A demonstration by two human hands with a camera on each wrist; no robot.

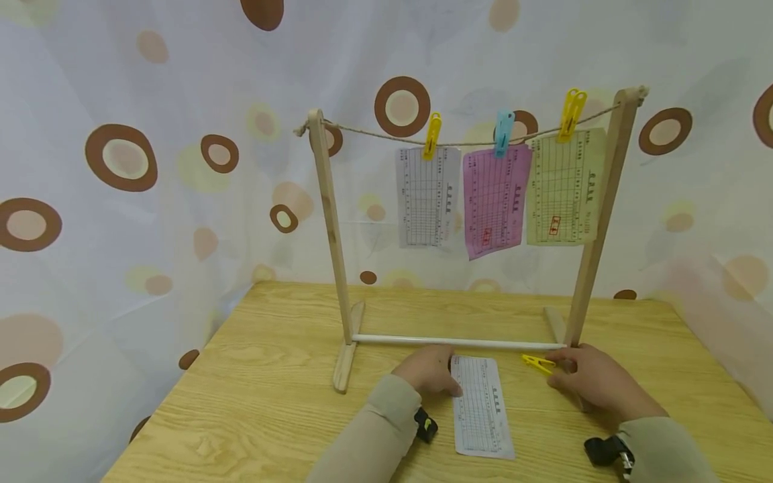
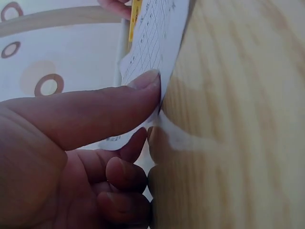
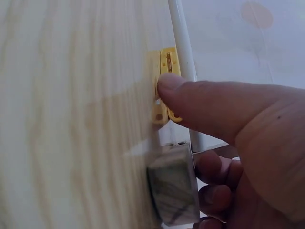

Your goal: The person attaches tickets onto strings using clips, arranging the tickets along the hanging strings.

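Note:
A white printed form slip [image 1: 482,409] lies on the table below the rack. My left hand [image 1: 430,370] pinches its left edge; in the left wrist view the thumb [image 2: 143,88] is over the paper, which bends up toward the curled fingers. To the right is a yellow clothespin [image 1: 539,363], flat on the table near the white crossbar. My right hand [image 1: 588,379] has thumb and forefinger about the clothespin's handle end. In the right wrist view the thumb [image 3: 174,86] covers part of the clothespin, and the forefinger is mostly hidden.
A wooden rack [image 1: 331,228] carries a string [image 1: 368,134]. From it hang white [image 1: 425,201], pink [image 1: 496,201] and yellow [image 1: 561,194] slips under yellow, blue and yellow clothespins. A white crossbar [image 1: 459,342] joins the posts low down. Behind stands a patterned curtain [image 1: 181,221].

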